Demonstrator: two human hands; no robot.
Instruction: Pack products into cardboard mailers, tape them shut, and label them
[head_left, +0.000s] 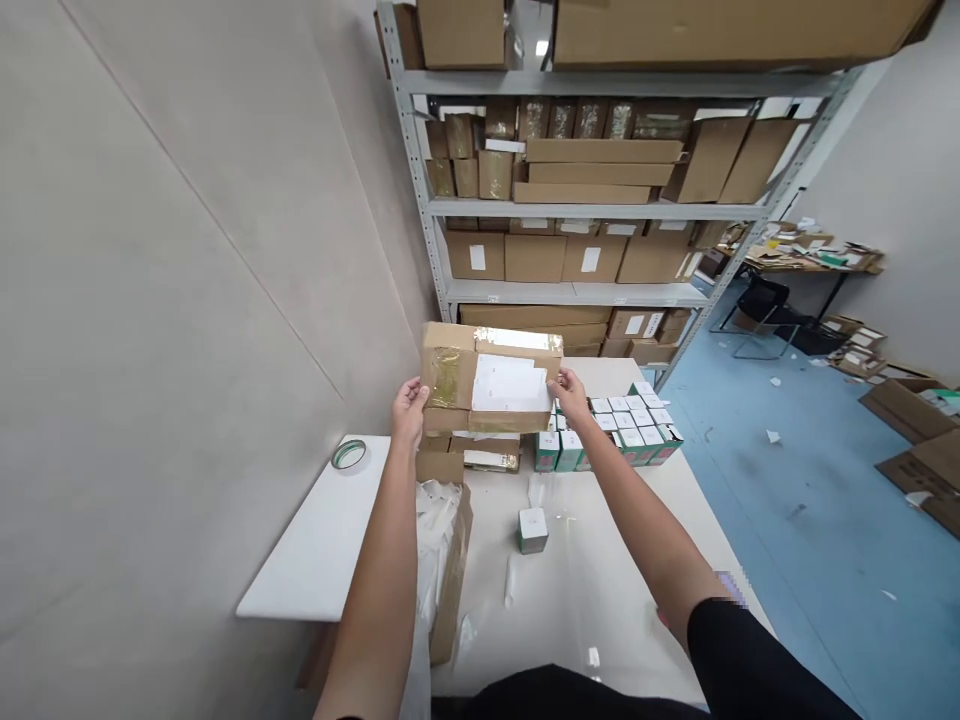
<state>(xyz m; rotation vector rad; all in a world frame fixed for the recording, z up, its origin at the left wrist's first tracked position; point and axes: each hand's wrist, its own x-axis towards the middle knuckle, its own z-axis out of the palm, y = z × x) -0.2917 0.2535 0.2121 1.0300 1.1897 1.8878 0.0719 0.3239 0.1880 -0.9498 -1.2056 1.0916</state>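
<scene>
Both my hands hold a taped cardboard box (450, 412) above the far part of the table (600, 560). White paper labels (510, 385) cover part of its face. My left hand (409, 408) grips the box's left edge, thumb in front. At the right edge, my right hand (570, 396) has its fingers closed on the box. Below it, another cardboard box (491, 458) with a white label is partly hidden. Several small green-and-white boxes (570, 450) stand in rows beyond my right forearm. One small white-topped box (532, 530) stands alone nearer me.
A tape roll (349, 455) lies on a white side surface (315, 540) by the wall. An open carton (454, 590) filled with white packing material stands at the table's left. Metal shelving (570, 292) with cardboard boxes rises behind. At right are a chair (765, 310) and cartons (911, 415).
</scene>
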